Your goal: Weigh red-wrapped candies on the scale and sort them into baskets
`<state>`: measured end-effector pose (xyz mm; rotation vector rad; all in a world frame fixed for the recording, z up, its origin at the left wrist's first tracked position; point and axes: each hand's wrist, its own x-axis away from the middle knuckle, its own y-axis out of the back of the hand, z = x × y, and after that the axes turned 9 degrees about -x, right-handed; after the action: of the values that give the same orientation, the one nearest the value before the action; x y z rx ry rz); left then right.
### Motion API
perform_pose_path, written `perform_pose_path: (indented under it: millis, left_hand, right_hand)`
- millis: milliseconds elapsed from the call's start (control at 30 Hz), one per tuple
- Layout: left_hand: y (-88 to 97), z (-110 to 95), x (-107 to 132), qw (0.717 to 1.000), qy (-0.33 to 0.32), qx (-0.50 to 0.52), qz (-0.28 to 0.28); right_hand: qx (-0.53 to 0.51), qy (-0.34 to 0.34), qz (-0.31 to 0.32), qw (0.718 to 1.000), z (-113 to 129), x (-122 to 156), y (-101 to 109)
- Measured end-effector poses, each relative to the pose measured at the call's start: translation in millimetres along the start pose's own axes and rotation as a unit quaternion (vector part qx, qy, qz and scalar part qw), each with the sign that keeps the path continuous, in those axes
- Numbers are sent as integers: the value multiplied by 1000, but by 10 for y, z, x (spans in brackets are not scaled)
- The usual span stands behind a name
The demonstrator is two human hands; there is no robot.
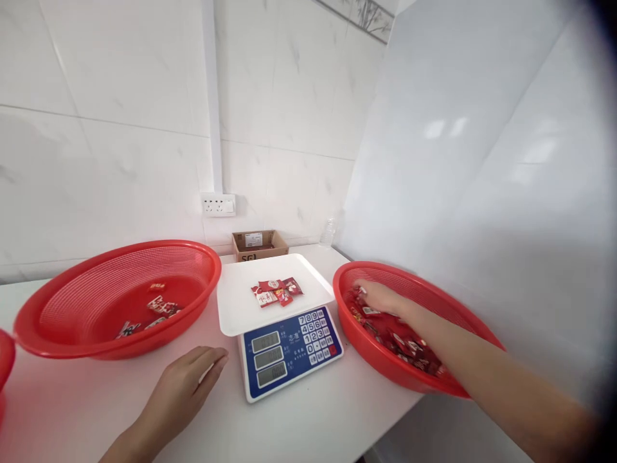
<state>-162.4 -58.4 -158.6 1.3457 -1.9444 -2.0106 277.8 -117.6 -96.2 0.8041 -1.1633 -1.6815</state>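
My left hand [190, 379] is over the white table just left of the scale, fingers loosely extended, with a gap beside the thumb and nothing visible in it. My right hand [378, 297] reaches into the right red basket [373, 365], at the far left part of a heap of small red packets [407, 344]. Its fingertips are blurred and partly hidden there. Between the hands stands a digital scale [292, 350] with a blue keypad panel. Several small red and white packets [277, 291] lie together on its white weighing pan [236, 315].
A larger red basket [202, 308] at the left holds a few scattered packets [161, 305]. Another red rim [4, 360] shows at the left edge. Behind the scale are a cardboard box [260, 244] and a clear plastic container [328, 231]. A wall socket [218, 204] is above.
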Motion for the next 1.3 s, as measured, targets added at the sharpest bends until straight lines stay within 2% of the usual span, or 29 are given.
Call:
perform_pose_path:
  millis: [133,233,367,500,600,733,1000,1167,1300]
  left_hand:
    - [25,-41,-6,1000,14,8,25]
    - [43,-58,-3,999,20,9,40]
    - [68,-77,-4,999,24,9,41]
    - [92,-92,-17,999,18,0,41]
    - [94,-90,-22,999,15,-3,42]
    - [88,-87,-13,999,13,1,43]
    - [113,-111,-18,999,10,6,44]
    - [128,-118,-21,999,9,0,37]
    - [124,-110,-12,999,13,3,40]
  right_hand:
    - [-21,11,-77,997,293,-97,189]
    - [-74,90,-104,988,686,-95,164]
    - [-123,164,-68,976,1196,-63,-56]
    - [-148,218,-7,965,1480,-46,-289]
    - [-130,266,32,955,1562,15,-421]
    - [-71,290,39,954,1588,151,-517]
    - [-56,292,51,953,1664,272,-467]
    - [-22,317,97,943,1780,296,-495]
    - [-39,327,118,937,1758,354,-412]
